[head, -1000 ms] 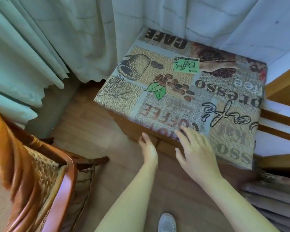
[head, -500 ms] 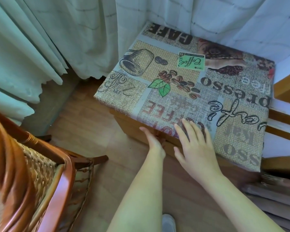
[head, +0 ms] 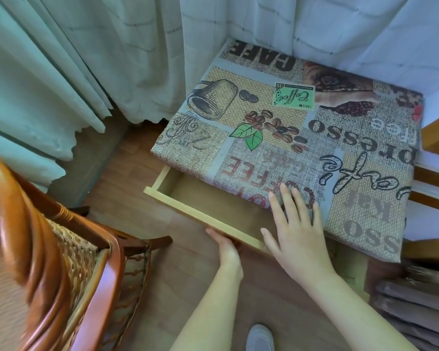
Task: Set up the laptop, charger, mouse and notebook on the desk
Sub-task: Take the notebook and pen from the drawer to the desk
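Note:
A small desk (head: 365, 198) stands in the corner, covered by a cloth printed with coffee motifs. Its pale wooden drawer (head: 200, 214) is pulled partly out, and the part I can see holds nothing. My left hand (head: 226, 247) holds the drawer's front from below; its fingers are hidden under the board. My right hand (head: 297, 231) lies flat with spread fingers on the cloth at the desk's front edge. No laptop, charger, mouse or notebook is in view.
A rattan chair with a reddish wooden frame (head: 61, 262) stands at the left. Pale curtains (head: 99, 59) hang behind the desk. Wooden slats (head: 431, 193) and dark boards (head: 416, 307) are at the right. My shoe (head: 260, 338) is on the wooden floor.
The drawer has slid out of the desk toward me, drawn by my left hand. My right hand has stayed flat on the cloth.

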Available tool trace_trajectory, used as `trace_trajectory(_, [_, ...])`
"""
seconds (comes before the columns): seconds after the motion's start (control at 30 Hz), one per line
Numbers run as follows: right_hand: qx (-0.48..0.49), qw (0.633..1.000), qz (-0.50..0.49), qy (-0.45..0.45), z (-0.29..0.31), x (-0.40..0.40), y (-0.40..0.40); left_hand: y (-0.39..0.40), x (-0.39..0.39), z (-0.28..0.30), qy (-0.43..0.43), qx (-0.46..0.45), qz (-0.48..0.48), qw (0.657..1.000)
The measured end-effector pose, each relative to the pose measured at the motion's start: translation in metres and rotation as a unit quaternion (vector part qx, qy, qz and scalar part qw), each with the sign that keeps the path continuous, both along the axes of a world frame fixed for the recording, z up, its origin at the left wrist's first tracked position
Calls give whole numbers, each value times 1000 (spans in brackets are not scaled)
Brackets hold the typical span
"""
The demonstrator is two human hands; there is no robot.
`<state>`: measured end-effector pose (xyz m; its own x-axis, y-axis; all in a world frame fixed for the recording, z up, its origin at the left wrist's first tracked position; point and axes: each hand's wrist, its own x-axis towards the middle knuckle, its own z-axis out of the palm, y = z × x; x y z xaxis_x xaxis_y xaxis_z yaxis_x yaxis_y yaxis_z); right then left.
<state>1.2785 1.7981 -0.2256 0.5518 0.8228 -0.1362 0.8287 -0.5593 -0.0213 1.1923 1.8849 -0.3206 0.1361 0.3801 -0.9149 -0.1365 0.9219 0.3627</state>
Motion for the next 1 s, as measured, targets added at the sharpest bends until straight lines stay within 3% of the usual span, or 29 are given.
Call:
trace_trajectory(0.07, [-14, 1000, 1, -7, -2, -3, 1, -4, -9, 6, 98, 130, -3, 987])
trace_trajectory(0.1, [-20, 1000, 0, -15, -6, -4, 0, -1, -18, 13, 182, 239, -10, 954])
trace_trajectory(0.13, [-21, 1000, 1, -14, -4, -6, 1, 5, -28, 17, 262, 347, -43, 900])
trace_trajectory(0.17, [-24, 1000, -5, -10, -4, -6, 2, 14, -37, 20, 326, 444, -94, 829])
trace_trajectory(0.23, [-25, 1000, -7, 7, -2, -7, 3, 30, -49, 34, 376, 605, -223, 666])
trace_trajectory(0.3, [-26, 1000, -12, 11, -1, -8, 4, 43, -54, 33, 369, 720, -369, 458])
trace_trajectory(0.33, [-28, 999, -11, 11, -2, -9, 4, 50, -55, 30, 342, 758, -413, 372])
trace_trajectory(0.37, [-33, 999, -11, 10, -3, -9, 4, 53, -55, 30, 317, 774, -443, 323])
trace_trajectory(0.43, [-36, 999, -9, 3, -5, -11, 3, 54, -53, 28, 300, 779, -465, 294])
trace_trajectory(0.8, [-21, 999, -24, 7, -9, -27, -17, 32, -87, 35, 330, 759, -498, 259])
trace_trajectory(0.93, [-4, 999, -31, 34, -17, -41, -28, 23, -110, 24, 311, 727, -571, 219])
trace_trajectory(1.0, [-2, 998, -32, 53, -23, -50, -33, 22, -115, 22, 292, 700, -611, 227])
